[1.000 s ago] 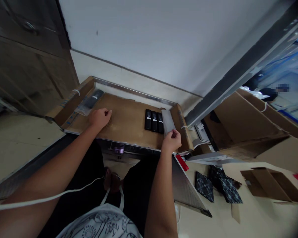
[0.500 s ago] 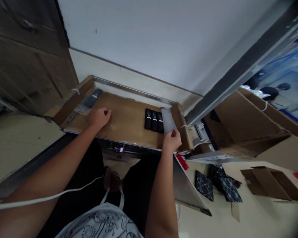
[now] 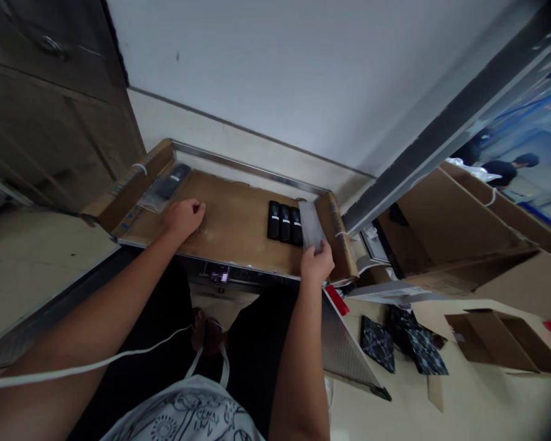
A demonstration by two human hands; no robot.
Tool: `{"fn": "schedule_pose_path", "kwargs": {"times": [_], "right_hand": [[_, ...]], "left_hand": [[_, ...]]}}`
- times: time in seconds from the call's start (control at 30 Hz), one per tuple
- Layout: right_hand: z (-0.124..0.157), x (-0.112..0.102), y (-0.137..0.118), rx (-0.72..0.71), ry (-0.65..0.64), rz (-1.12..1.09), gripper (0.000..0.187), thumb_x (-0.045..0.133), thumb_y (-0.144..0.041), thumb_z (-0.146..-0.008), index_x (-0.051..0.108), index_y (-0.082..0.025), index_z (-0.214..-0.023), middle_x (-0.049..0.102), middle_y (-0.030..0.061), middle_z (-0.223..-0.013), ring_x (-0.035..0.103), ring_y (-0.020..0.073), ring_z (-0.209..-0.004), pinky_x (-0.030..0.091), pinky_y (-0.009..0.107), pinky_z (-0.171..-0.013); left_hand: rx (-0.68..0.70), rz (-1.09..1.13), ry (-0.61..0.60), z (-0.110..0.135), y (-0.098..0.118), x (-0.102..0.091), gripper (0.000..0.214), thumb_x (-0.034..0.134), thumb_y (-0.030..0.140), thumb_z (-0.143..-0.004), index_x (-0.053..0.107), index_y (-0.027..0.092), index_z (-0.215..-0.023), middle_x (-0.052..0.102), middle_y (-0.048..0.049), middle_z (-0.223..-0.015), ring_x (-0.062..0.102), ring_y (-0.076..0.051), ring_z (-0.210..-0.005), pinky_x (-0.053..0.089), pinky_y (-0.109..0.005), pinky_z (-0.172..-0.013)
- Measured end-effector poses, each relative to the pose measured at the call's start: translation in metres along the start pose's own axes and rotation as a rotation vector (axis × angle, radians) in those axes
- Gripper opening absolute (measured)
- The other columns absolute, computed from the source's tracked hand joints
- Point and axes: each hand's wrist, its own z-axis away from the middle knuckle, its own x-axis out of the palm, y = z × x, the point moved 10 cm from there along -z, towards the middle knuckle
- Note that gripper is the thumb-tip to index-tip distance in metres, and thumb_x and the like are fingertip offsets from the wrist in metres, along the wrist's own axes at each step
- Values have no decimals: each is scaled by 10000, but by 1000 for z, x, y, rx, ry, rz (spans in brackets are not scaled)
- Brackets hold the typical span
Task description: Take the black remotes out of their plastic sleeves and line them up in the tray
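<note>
My left hand [image 3: 184, 218] rests in a loose fist on the cardboard lining [image 3: 232, 208] of the shallow bench tray, and nothing shows in it. Just beyond it, at the tray's left end, lies a black device with a white label in a clear plastic bag [image 3: 152, 201]. At the right end, my right hand [image 3: 317, 262] pinches the near end of a flat translucent plastic bag [image 3: 311, 222]. Left of that bag, three slim black devices [image 3: 285, 223] with white labels lie side by side. Their exact kind is unclear.
Raised cardboard sides [image 3: 337, 229] bound the tray, with a white wall [image 3: 257, 73] behind. A large open carton [image 3: 459, 226] stands at the right. Dark patterned packets [image 3: 406, 343] and another carton [image 3: 505, 340] lie on the floor. A white cord [image 3: 119, 355] crosses my left arm.
The fingers of my right hand have shifted slightly at the near end of the plastic bag. My left hand and the black devices stay in place.
</note>
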Motion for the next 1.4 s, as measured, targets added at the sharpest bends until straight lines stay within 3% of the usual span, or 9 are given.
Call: {"fn": "schedule_pose_path", "kwargs": {"times": [0.23,0.4,0.47,0.6,0.67,0.77,0.87,1.03,1.4], "right_hand": [[26,-22,-11,-56,72,19,440,523,-289,-839,658,-73,-1198,678,233,-1176,627,341,-1111,460,461,-1009],[41,-20,-41,-184,49,-28,370,488,-303,-889,664,-93,-1138,687,207,-1127,623,314,-1094,456,443,-1001],[46,-5,-57,-218,-38,-110,363,460,-324,-926,660,-114,-1145,708,167,-1066,657,264,-992,491,381,-922],[72,56,-108,-374,-418,-258,357,439,-386,-984,669,-171,-1152,714,48,-822,643,173,-709,477,263,-706],[88,85,-131,-463,-561,-269,328,431,-369,-997,697,-190,-1069,705,29,-777,634,159,-692,456,244,-694],[101,116,-150,-528,-645,-210,265,469,-313,-986,714,-211,-991,726,36,-817,654,165,-754,442,245,-739],[103,130,-155,-522,-647,-124,226,507,-311,-978,714,-223,-986,743,53,-883,664,184,-812,433,261,-766],[101,129,-156,-538,-631,-46,211,523,-299,-968,720,-226,-982,750,67,-917,666,199,-828,421,271,-760],[91,133,-144,-446,-634,-231,222,534,-287,-950,741,-207,-951,738,24,-826,656,156,-774,422,238,-719]], "left_hand": [[-12,-3,-3,0,-1,1,439,423,536,-942,744,237,-951,755,-99,-980,671,-277,-903,430,-351,-706],[-5,13,-1,0,0,-1,424,439,523,-935,748,234,-954,754,-104,-978,671,-280,-894,434,-355,-716],[3,10,4,0,1,-2,426,440,525,-935,750,233,-948,754,-106,-979,673,-284,-900,435,-357,-720],[9,-3,1,0,1,0,424,431,513,-940,750,233,-954,756,-101,-993,676,-276,-928,439,-350,-732],[14,6,-8,-1,1,2,422,425,508,-944,748,237,-959,757,-95,-992,676,-267,-926,439,-341,-726],[3,14,-14,-2,-2,4,423,429,518,-942,749,243,-957,757,-92,-981,675,-268,-904,433,-338,-697],[10,13,2,-1,-2,2,418,436,519,-937,751,244,-949,756,-94,-967,675,-275,-888,430,-345,-686],[-1,11,-6,0,-2,2,413,442,515,-935,749,240,-955,756,-97,-977,674,-272,-897,430,-343,-691],[19,61,-8,-1,-2,4,396,453,493,-930,748,229,-931,748,-97,-962,667,-261,-888,432,-334,-710]]}}
